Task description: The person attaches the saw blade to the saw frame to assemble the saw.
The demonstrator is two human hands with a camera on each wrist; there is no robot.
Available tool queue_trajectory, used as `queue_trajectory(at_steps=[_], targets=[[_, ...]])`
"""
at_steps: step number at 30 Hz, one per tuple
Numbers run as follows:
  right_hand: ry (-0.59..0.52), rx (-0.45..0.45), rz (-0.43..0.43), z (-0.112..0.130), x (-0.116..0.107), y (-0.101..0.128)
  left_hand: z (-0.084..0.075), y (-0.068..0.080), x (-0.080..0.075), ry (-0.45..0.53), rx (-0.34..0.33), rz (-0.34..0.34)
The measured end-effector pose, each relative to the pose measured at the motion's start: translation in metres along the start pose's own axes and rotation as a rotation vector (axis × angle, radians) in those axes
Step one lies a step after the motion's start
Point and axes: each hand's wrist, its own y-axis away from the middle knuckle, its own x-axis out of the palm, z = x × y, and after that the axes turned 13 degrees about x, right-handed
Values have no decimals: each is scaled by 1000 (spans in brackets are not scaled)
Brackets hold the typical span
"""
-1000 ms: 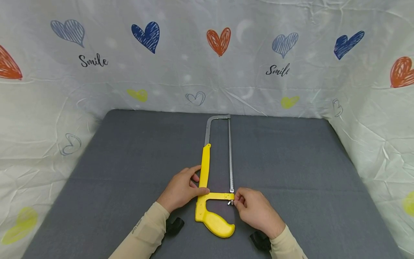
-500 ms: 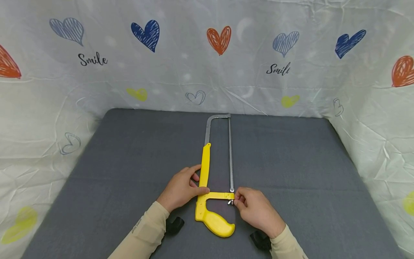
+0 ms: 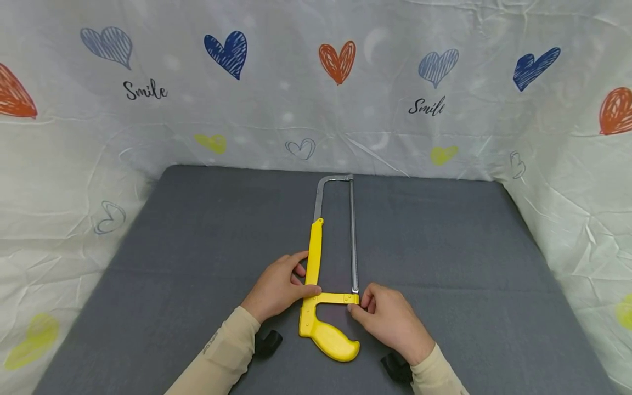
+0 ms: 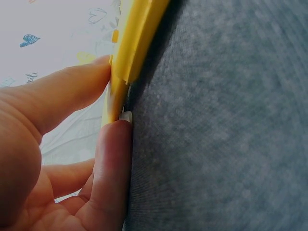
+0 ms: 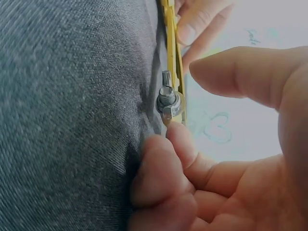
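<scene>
A hacksaw [image 3: 315, 249] with a yellow frame and handle lies flat on the grey cloth, its metal blade [image 3: 353, 236] on the right side. My left hand [image 3: 272, 289] pinches the yellow frame near the crossbar, thumb on top and fingers along the left edge. In the left wrist view the yellow frame [image 4: 139, 41] sits between thumb and fingertip. At the crossbar's right end is my right hand [image 3: 395, 321], beside a metal wing nut [image 5: 167, 103]. Its fingertips are right under the nut in the right wrist view, while the thumb stands apart from it.
Grey cloth [image 3: 444, 236] covers the table around the saw. A white curtain [image 3: 276, 104] printed with hearts surrounds the back and sides. Black wrist mounts [image 3: 267, 344] sit below both wrists.
My right thumb has come away from the wing nut's side and shifted left over it, hiding the nut in the head view. The left hand and hacksaw keep their place.
</scene>
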Motion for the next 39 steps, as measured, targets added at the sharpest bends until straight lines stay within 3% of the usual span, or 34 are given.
queue_trajectory(at_steps=[11, 20, 23, 27, 35, 39], targets=[[26, 36, -6, 4, 1, 1, -1, -1, 1, -2, -7, -2], [17, -206, -116, -9, 0, 0, -2, -1, 0, 5, -5, -7], [21, -195, -103, -8, -1, 0, -3, -1, 0, 7, -2, -9], [38, -112, -61, -1, -4, 1, -2, -1, -1, 10, 3, -11], [50, -95, -67, 1, -3, 1, -1, 0, -1, 12, 2, -12], [47, -40, -76, 4, -3, 4, -1, 0, 0, 9, -2, -8]])
